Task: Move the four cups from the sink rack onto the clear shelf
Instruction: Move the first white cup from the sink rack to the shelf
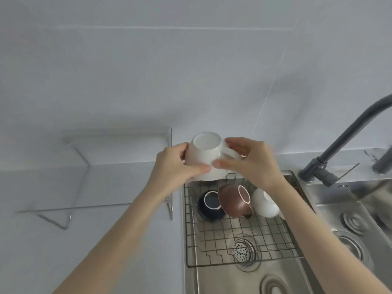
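Observation:
A white cup is held upside down in the air above the far edge of the wire sink rack. My left hand grips its left side and my right hand holds its right side at the handle. Three cups lie in the rack: a dark blue cup, a brown cup and another white cup. The clear shelf stands on the counter to the left, with nothing on it.
A grey faucet rises at the right behind the steel sink. Round drain strainers sit under the rack and in the right basin. A white wall runs behind the counter.

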The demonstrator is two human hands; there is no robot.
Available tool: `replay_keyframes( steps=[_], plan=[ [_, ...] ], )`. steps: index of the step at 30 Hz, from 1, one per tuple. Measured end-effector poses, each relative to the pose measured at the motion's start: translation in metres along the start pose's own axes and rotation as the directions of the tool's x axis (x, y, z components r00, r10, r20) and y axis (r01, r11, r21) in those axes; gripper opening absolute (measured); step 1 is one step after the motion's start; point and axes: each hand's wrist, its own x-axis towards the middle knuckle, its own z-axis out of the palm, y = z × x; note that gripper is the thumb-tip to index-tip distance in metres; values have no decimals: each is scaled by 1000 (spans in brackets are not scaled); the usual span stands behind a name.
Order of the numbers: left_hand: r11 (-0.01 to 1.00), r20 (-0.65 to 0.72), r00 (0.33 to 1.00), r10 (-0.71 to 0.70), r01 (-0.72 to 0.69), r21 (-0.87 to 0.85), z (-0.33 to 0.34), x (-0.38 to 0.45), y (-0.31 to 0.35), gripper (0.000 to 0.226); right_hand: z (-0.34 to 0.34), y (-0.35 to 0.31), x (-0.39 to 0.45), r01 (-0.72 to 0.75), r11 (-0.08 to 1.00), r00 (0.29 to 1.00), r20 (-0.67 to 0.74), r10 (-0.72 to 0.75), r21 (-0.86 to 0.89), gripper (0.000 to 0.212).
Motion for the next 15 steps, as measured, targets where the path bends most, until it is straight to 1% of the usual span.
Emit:
replay_keyframes(
  steps=[2,3,6,9,11,15],
  plan=[
    [1000,-75,997,9,-8,20,-35,-2,-3,59,28,-22,10,59,997,998,22,-60,43,58],
    [1000,-121,993,-4,7,24,-59,-4,-10,60,49,-37,16,90,994,994,54,-93,61,55],
    [998,-191,981,-32,43,52,-105,-5,-29,66,97,-60,31,116,988,986,109,-127,102,45],
    [993,-260,964,-55,81,89,-148,-5,-53,71,153,-81,46,146,980,976,144,-166,136,47],
    [987,-304,949,-82,119,104,-174,-1,-71,70,190,-91,57,160,976,969,163,-183,146,47],
    [968,-374,920,-117,190,164,-205,12,-102,72,245,-97,75,141,979,964,206,-169,144,48]
  ],
)
